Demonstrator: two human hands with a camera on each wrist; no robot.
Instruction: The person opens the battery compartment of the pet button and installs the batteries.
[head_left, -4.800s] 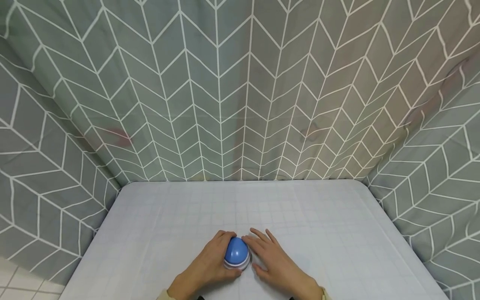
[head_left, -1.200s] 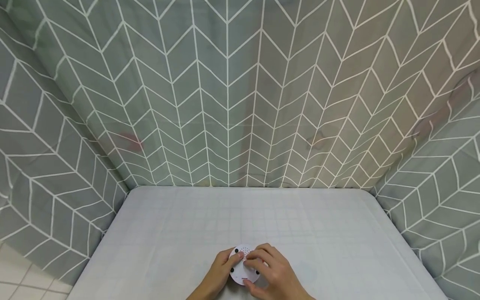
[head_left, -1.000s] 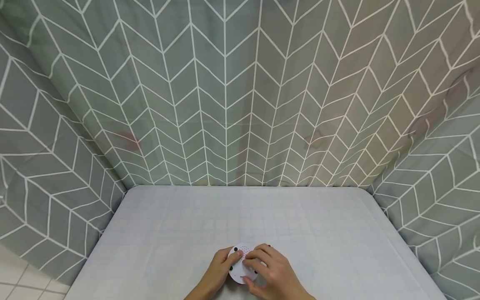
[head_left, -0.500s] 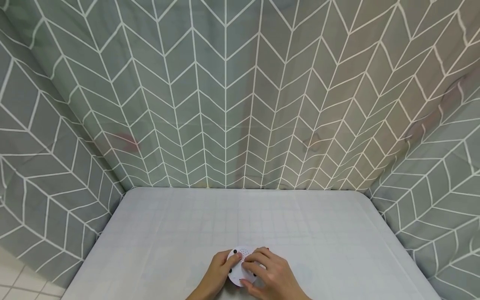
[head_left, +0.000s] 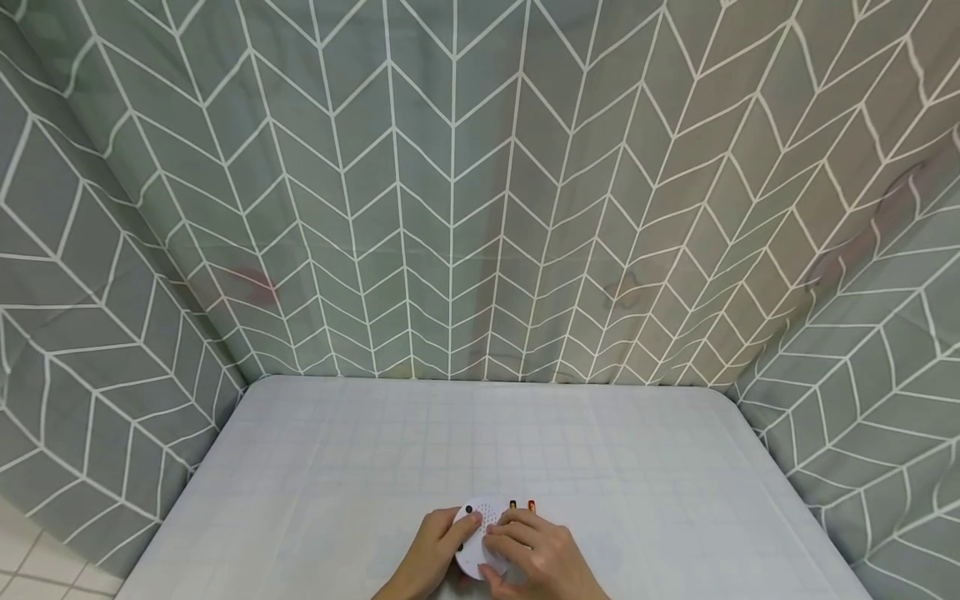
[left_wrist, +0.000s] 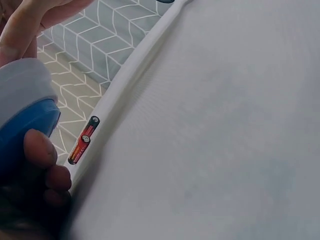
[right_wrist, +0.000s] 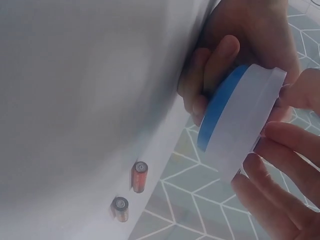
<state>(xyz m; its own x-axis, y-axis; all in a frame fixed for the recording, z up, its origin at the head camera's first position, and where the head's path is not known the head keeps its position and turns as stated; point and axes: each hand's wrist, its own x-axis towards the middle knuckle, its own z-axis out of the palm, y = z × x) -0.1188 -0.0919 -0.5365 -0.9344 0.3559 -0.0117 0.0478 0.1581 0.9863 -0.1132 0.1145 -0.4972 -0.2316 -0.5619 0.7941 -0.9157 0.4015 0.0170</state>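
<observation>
My left hand (head_left: 431, 546) grips a round white push button with a blue dome (right_wrist: 235, 115), thumb over its underside. That underside (head_left: 474, 554), with speaker holes and dark feet, faces up in the head view; the dome points down. Curled fingers of my right hand (head_left: 543, 550) lie on the underside, the thumb at its near edge. What the fingertips work on is hidden under them. Just past the right hand lie two small batteries, one dark-ended (head_left: 513, 504) and one red-ended (head_left: 532, 506). The left wrist view shows a red and black battery (left_wrist: 84, 140).
A white cloth with a faint grid covers the table (head_left: 337, 467). Grey patterned curtains (head_left: 480, 208) hang behind it and along both sides. Pale floor tiles (head_left: 45, 558) show at the lower left.
Earlier the button sat dome up between both hands; it is now turned over in my left hand. Over the last second both batteries have come into fuller view beyond my right hand.
</observation>
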